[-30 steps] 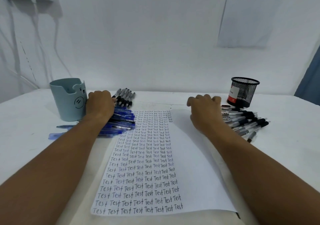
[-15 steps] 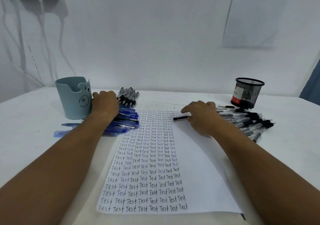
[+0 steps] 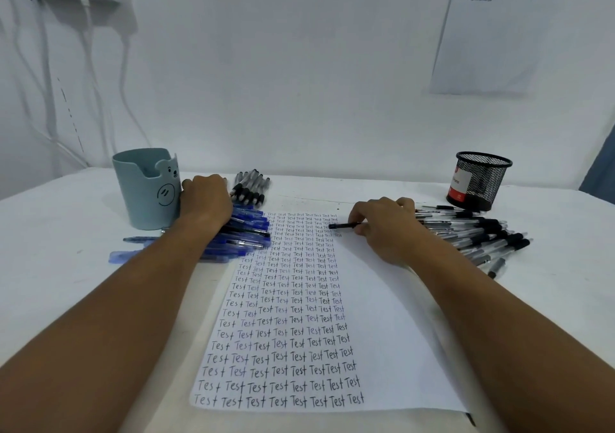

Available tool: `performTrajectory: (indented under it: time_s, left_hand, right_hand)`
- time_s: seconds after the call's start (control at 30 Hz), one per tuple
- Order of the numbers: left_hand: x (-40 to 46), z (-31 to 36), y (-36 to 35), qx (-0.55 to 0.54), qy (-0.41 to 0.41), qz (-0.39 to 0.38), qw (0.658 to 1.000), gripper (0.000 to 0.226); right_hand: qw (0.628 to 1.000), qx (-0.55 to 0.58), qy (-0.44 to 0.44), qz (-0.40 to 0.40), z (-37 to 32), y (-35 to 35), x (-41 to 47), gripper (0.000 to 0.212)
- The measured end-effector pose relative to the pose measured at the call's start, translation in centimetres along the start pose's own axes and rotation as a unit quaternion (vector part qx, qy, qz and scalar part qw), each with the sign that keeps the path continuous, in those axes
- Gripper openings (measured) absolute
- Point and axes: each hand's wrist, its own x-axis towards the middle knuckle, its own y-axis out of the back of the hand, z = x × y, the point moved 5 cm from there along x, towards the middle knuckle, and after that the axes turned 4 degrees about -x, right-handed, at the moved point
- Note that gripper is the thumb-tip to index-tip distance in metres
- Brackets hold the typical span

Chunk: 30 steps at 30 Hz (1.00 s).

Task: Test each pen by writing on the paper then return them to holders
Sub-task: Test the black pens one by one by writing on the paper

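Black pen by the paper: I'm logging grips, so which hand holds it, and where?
The right hand pinches the black pen at its rear end; its tip points left over the paper.

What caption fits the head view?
Right hand holds a black pen over the paper; left hand rests on blue pens.

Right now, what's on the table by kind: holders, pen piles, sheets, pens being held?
Holders: 2, bear cup and mesh cup
Pen piles: 3, blue pile, back row, right pile
Written sheet: 1
Black pen held by right hand: 1
Total: 7
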Motion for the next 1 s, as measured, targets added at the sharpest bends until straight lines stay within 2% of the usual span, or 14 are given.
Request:
performTrajectory:
  time_s: [0.27, 0.57, 0.67, 0.77, 0.87, 1.0]
  left_hand:
    - [-0.1, 0.0, 0.2, -0.039, 0.045, -0.003, 0.998, 0.014]
    - [-0.4, 0.5, 0.7, -0.031, 0.037, 0.010, 0.999, 0.022]
    - [-0.9, 2.3, 1.6, -0.032, -0.010, 0.046, 0.998, 0.023]
    - [-1.9, 4.5, 2.2, -0.052, -0.072, 0.063, 0.994, 0.024]
    - [-3.0, 6.0, 1.9, -0.088, -0.146, 0.053, 0.984, 0.024]
    - [-4.4, 7.8, 1.5, -0.115, -0.240, -0.006, 0.964, 0.020]
  right_hand:
    - [1.000, 0.022, 0.012, 0.011, -0.5, 0.3, -0.2, 0.018]
    - [0.990, 0.073, 0.040, 0.115, -1.1, 2.0, -0.2, 0.013]
    - [0.970, 0.123, 0.083, 0.191, -1.6, 3.3, -0.6, 0.020]
    - [0.956, 0.182, 0.102, 0.208, -1.9, 4.2, -1.0, 0.027]
    - [0.950, 0.212, 0.076, 0.215, -1.7, 4.5, -1.2, 0.038]
    - [0.911, 0.365, 0.011, 0.193, -0.8, 4.6, -1.5, 0.054]
